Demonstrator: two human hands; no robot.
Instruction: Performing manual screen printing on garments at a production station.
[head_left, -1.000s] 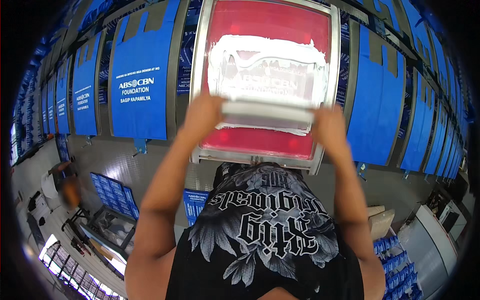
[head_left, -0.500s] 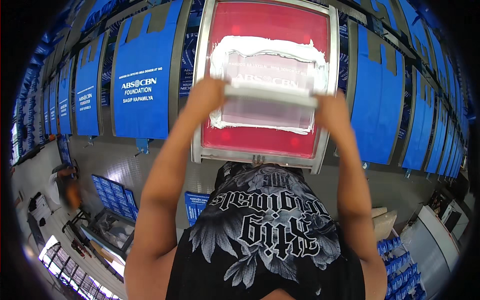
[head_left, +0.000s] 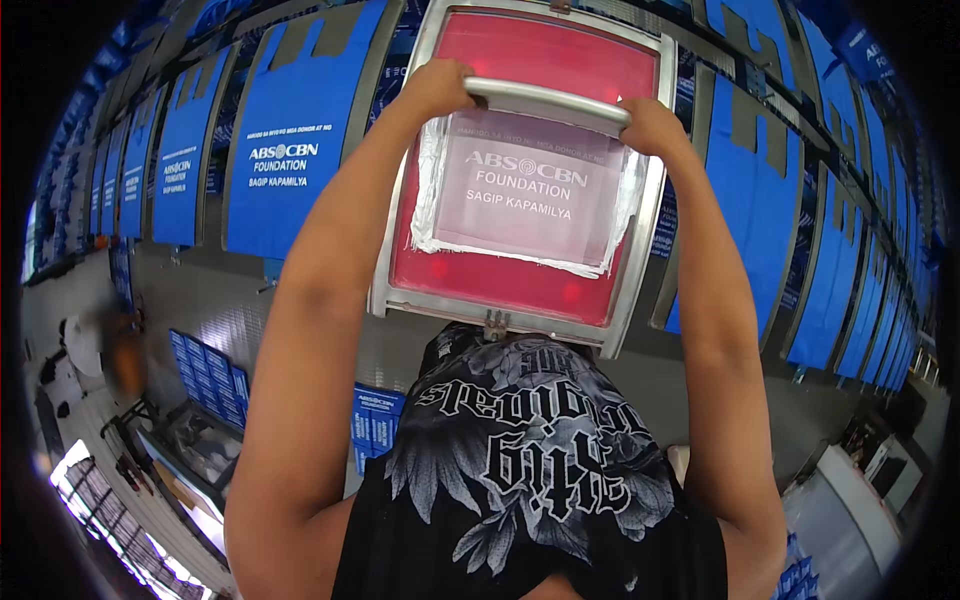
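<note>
Out at 12 o'clock, a long, rounded, silver-grey bar [head_left: 548, 103] lies across a rectangular silver metal frame [head_left: 440, 303] stretched with red mesh [head_left: 440, 270]. The left hand [head_left: 440, 88] is curled tightly round the bar's 9 o'clock end, the right hand [head_left: 655, 128] round its 3 o'clock end. Towards 6 o'clock from the bar sits a pale, see-through rectangular window [head_left: 525, 220], bordered by thick white paste [head_left: 427, 190]. Flat blue fabric panels flank the frame at 10 o'clock [head_left: 285, 210] and 2 o'clock [head_left: 740, 200]
</note>
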